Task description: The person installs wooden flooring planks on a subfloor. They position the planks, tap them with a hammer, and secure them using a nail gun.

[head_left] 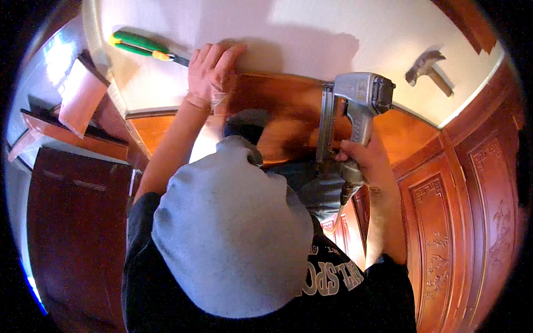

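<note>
My left hand point(214, 75) is at the left end of a reddish-brown wooden board point(277, 91), its bent fingers over the board's far edge. The thumb side and palm are partly hidden. In my right hand point(358, 155) is a grey nail gun point(363, 91), gripped by its handle. Its long magazine stands along the right part of the board; whether the nose touches the wood I cannot tell. Green-handled pliers point(139, 43) with yellow parts lie just left of my left hand, their tip close to its fingers. A hammer point(430, 72) lies farther right on the pale surface.
The pale surface point(311, 28) is bordered by an orange-brown wooden edge point(416, 139). Carved reddish wooden panels point(433, 238) stand at the right. At the left are a dark brown panel point(78, 222) and pinkish pieces point(83, 97). A grey cloth cap point(227, 233) hides the lower middle.
</note>
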`<state>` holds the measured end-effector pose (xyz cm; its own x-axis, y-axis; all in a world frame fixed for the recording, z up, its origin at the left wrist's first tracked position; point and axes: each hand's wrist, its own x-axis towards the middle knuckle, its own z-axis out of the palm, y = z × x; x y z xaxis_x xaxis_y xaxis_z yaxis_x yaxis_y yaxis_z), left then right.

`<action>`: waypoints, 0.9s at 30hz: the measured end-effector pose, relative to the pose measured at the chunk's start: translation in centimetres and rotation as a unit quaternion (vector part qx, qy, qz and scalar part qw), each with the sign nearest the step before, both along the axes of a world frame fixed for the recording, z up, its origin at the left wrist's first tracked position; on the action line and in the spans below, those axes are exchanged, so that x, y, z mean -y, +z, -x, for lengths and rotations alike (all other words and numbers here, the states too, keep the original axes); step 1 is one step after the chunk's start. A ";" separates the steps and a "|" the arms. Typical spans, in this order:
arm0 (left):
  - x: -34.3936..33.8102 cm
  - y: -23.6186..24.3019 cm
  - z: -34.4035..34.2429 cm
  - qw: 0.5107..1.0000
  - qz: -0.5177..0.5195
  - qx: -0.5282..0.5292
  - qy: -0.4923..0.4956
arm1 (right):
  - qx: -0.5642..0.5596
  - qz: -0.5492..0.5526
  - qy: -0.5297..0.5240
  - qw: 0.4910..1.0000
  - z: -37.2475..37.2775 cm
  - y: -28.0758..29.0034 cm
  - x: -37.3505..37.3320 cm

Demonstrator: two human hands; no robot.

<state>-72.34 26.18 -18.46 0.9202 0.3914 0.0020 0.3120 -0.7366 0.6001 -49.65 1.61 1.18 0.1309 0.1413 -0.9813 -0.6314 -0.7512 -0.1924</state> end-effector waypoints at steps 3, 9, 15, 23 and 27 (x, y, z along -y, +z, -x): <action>3.4 0.5 -3.9 0.993 0.010 0.011 -0.120 | -0.016 -0.012 -0.066 0.998 -0.3 -0.1 1.7; 6.8 -0.1 -7.5 0.984 0.057 -0.054 -0.162 | -0.015 0.016 -0.059 0.998 -4.5 0.2 6.7; 7.2 0.5 -8.9 0.986 -0.004 -0.049 -0.160 | -0.020 -0.035 -0.094 0.995 -7.1 -0.5 10.7; 18.5 -0.9 -18.1 0.939 0.021 0.026 -0.342 | 0.009 0.020 -0.048 0.999 -13.0 0.0 18.7; 20.7 -1.1 -19.2 0.959 0.016 0.012 -0.284 | -0.003 0.012 -0.030 0.999 -14.5 -0.6 20.8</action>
